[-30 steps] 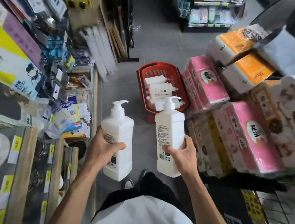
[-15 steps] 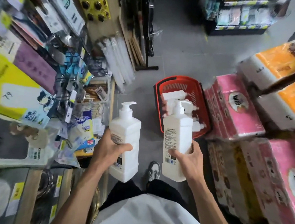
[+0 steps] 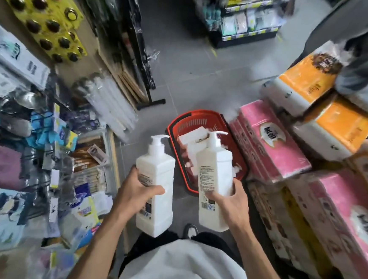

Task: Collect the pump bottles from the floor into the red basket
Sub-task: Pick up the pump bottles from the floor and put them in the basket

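Two bottles up in the air here: the left hand [image 3: 134, 192] wraps fingers and thumb round the waist of the left bottle [image 3: 161, 168], and the right hand [image 3: 228, 205] grips the right bottle [image 3: 214, 170] low on its printed label, both upright, pump heads on top. The red basket [image 3: 171, 127] sits on the grey tiled floor [image 3: 194, 74] just ahead, hard against the pink packs [image 3: 270, 146] on its right, with several white bottles [image 3: 189, 139] lying in it already. The right bottle hangs over the near end of the basket; the left one is just to the left of its rim. The job now, I'd say, is the drop-off: bend down, bring each bottle low and lay it on its side along the basket, not let go from this height. One at a time looks wise, right one first since it is closest, slotted into whatever gap shows among the others so the long pump spouts don't catch. These are tall, square-shouldered white plastic bottles, smooth and probably a bit slippery, likely heavy if full, so a firm hold round the body, not the neck, seems safest. The basket is hard red plastic with a slotted wall and a thick rim; it may skid on the smooth tiles if knocked, and the soft wrapped packs leave little room on that side
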A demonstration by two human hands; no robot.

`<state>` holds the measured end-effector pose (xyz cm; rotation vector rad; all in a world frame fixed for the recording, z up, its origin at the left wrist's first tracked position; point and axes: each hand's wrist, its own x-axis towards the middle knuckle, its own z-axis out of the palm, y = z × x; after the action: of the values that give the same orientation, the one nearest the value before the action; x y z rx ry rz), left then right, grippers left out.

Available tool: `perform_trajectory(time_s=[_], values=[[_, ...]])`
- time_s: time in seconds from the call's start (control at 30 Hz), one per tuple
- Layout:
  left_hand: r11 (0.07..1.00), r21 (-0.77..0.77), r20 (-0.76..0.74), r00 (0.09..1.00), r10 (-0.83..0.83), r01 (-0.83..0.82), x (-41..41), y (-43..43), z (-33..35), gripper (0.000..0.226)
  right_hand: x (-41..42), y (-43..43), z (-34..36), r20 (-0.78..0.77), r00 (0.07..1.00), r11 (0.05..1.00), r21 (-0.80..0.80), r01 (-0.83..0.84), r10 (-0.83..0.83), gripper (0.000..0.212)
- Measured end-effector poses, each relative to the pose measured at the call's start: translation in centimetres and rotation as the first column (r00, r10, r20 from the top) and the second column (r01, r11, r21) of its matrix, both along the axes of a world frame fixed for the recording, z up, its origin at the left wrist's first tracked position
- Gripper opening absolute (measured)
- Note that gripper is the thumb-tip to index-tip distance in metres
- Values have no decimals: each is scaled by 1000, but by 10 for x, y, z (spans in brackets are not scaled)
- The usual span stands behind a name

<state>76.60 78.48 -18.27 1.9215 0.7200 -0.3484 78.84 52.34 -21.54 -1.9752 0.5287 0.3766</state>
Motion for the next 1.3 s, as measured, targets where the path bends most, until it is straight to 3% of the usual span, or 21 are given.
perform_trajectory(time_s=[0.17,0.47,0.7,1.13,1.3], values=[[981,29,37,981,-191,190,78,30,-3,72,29,28,6,37,982,982,19,187,-188,67],[899,81,47,899,-436,431,188,81,18,77,47,92,11,37,862,863,41,504,-505,65],[894,64,56,893,-447,444,243,87,13,74,73,111,4,-28,832,833,-23,553,-553,71],[840,73,-60,844,-534,537,358,59,-1,81,199,92,-20,-72,725,707,173,685,-685,61],[754,30,-58,754,-654,656,408,35,-12,76,222,89,-19,-83,632,620,129,774,-771,64]])
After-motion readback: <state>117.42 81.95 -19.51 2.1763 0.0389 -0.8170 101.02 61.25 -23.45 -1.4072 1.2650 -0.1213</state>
